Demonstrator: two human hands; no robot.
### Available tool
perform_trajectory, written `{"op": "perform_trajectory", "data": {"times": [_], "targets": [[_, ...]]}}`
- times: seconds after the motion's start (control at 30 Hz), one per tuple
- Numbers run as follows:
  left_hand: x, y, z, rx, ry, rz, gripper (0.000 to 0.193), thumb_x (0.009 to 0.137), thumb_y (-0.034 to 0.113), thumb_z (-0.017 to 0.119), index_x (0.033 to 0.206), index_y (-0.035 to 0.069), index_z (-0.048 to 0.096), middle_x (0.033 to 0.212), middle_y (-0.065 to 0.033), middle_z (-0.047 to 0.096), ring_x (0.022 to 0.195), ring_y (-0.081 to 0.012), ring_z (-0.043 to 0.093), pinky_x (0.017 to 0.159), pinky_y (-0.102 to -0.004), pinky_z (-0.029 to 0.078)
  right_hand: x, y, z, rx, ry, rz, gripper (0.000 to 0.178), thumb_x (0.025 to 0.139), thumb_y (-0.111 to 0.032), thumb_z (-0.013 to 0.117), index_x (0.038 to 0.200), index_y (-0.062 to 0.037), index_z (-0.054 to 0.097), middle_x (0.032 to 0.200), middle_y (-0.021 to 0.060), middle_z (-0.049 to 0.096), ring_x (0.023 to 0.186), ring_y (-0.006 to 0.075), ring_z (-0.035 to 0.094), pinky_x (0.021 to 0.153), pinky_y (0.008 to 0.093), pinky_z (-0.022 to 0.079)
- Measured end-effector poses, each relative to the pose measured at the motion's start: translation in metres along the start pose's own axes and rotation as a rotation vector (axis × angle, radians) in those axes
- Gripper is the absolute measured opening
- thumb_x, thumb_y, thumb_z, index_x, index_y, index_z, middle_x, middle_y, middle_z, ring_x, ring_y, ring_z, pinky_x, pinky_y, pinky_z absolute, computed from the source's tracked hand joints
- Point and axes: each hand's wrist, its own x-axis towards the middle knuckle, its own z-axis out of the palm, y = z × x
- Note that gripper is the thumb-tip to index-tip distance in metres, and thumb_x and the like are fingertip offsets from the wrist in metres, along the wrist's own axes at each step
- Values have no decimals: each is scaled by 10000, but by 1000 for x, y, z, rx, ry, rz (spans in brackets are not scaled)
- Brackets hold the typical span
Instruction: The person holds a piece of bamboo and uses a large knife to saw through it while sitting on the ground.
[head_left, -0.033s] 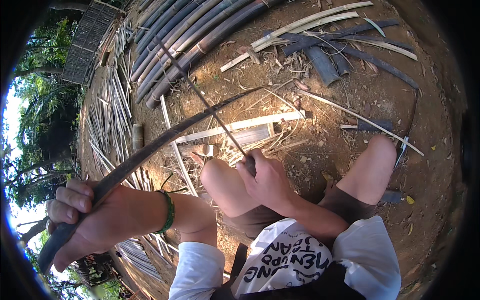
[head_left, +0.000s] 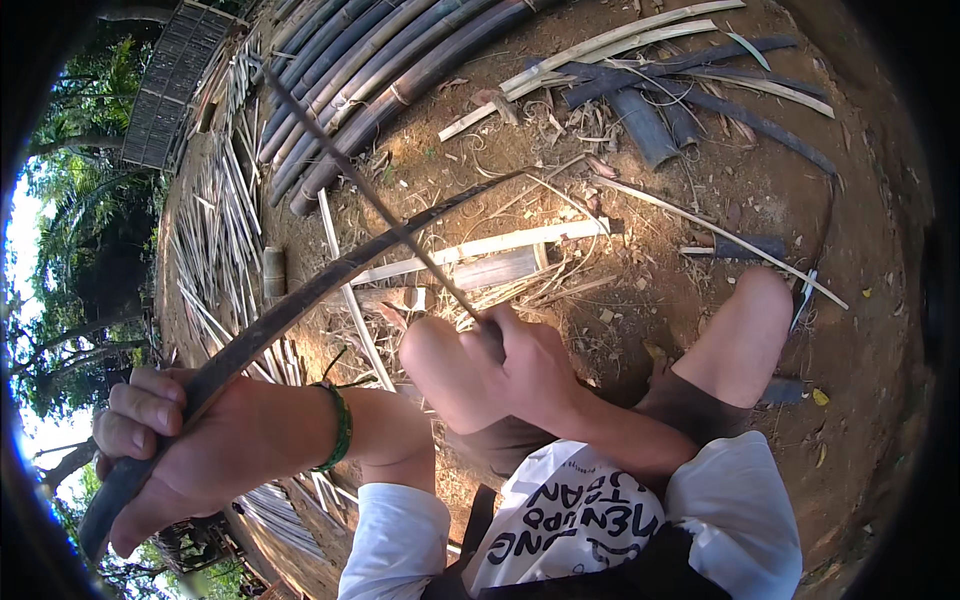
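L hand (head_left: 195,455) lower left, fingers curled round dark strip (head_left: 300,298); R hand (head_left: 540,365) mid-frame, fisted on long knife (head_left: 365,190). Prob. scraping; next stroke needs steady L grip.

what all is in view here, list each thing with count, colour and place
long dark strip: 1, dark brown, lower left to centre
long thin blade: 1, dark, upper left to centre, crossing the strip in view
bamboo poles: many, dark and tan, top left
loose slats: many, pale, left ground
pale strips: several, cream, upper right
short bamboo tube: 1, dark grey, upper right
lattice panel: 1, dark grey, upper left
trees: several, green, left edge
bracelet: 1, green, left wrist
shirt: 1, white, bottom
shorts: 1, brown, lower centre
hands: 2, bare; left hand lower left, right hand centre
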Motion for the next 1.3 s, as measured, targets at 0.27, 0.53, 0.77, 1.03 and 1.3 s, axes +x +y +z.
{"op": "perform_trajectory", "data": {"times": [0.27,0.53,0.77,1.03,1.3], "targets": [[-4,3,-5,-65,35,18,715,970,657,266,665,37,449,551,-88,418,444,-151,401,408,-221,391,-9,-17,7,158,-34,-222,255,843,-101,681,1037,-78,516,736,95,595,678,343,634,574,427,483],[-12,6,18,188,199,94,733,958,675,299,568,66,423,535,-71,426,423,-133,396,369,-205,355,-12,-18,1,49,-49,-204,310,829,-104,692,1081,-58,518,740,95,575,601,335,612,532,429,473],[-20,15,16,137,169,26,704,885,757,293,717,83,405,584,-35,442,399,-150,404,369,-235,336,-10,-13,-1,-2,3,-124,172,879,-142,657,939,-1,578,639,180,611,575,355,645,519,410,486],[-23,20,-12,-17,-1,15,727,881,762,309,711,67,443,603,-49,474,425,-165,450,384,-241,369,-15,-22,-8,29,32,-309,275,904,-250,627,940,4,530,591,134,588,528,350,618,508,465,479],[-25,23,-6,18,101,62,705,941,690,293,671,58,450,609,-72,471,431,-156,415,372,-224,357,-13,-20,-9,21,-74,-145,236,892,-201,655,1008,-11,576,654,183,616,593,368,648,526,426,496]]}}
